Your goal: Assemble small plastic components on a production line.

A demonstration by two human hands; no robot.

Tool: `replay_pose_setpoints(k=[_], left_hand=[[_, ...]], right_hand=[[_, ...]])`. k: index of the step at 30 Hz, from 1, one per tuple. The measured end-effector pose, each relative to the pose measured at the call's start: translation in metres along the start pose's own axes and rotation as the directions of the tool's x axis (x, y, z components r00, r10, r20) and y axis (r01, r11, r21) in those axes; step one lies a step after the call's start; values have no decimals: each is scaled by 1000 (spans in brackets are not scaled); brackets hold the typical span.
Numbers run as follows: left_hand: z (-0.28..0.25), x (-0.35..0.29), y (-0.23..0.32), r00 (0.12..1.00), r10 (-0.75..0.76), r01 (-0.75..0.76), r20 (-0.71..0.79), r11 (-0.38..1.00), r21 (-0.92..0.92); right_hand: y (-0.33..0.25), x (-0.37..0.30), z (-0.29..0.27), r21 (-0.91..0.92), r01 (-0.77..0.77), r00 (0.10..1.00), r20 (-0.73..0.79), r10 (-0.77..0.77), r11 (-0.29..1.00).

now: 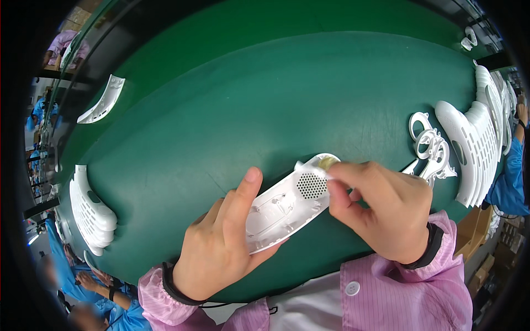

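My left hand (221, 243) is wrapped round a long white plastic housing (276, 218), tilted with its hollow inner side up. Near the housing's far right end is a round patch of small holes. At that end the thumb and forefinger of my right hand (381, 207) are pinched together. A small yellowish piece (327, 162) shows beside these fingertips, within the housing's end. Motion blur and the fingers hide what, if anything, the right hand holds.
On the green table (248, 94) a stack of slotted white shells (475, 146) stands at right, beside ring-shaped white parts (432, 146). More white shells (91, 215) are piled at left. A curved white part (105, 100) lies far left. Blue-sleeved people (510, 176) are at both sides.
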State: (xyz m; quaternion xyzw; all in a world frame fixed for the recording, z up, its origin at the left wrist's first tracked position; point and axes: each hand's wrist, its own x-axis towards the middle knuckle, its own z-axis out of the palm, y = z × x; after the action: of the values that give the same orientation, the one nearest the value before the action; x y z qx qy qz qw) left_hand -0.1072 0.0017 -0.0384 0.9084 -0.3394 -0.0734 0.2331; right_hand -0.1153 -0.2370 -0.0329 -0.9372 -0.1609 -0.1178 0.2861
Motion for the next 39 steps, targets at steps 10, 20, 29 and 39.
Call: replay_pose_setpoints(k=[10,20,29,39], left_hand=[[4,-3,-3,996,19,-20,-86,1000,-10],[5,-8,-12,991,40,-44,-124,999,-25],[-4,-19,-11,999,-3,6,-35,998,67],[-4,-11,-7,998,-57,57,-15,998,19]], right_hand=[[-4,-10,13,-61,92,994,63,-88,994],[-22,-11,21,-157,73,993,103,-57,985],[-20,10,24,63,14,987,162,-24,998],[-21,8,15,-36,81,973,220,-71,996]])
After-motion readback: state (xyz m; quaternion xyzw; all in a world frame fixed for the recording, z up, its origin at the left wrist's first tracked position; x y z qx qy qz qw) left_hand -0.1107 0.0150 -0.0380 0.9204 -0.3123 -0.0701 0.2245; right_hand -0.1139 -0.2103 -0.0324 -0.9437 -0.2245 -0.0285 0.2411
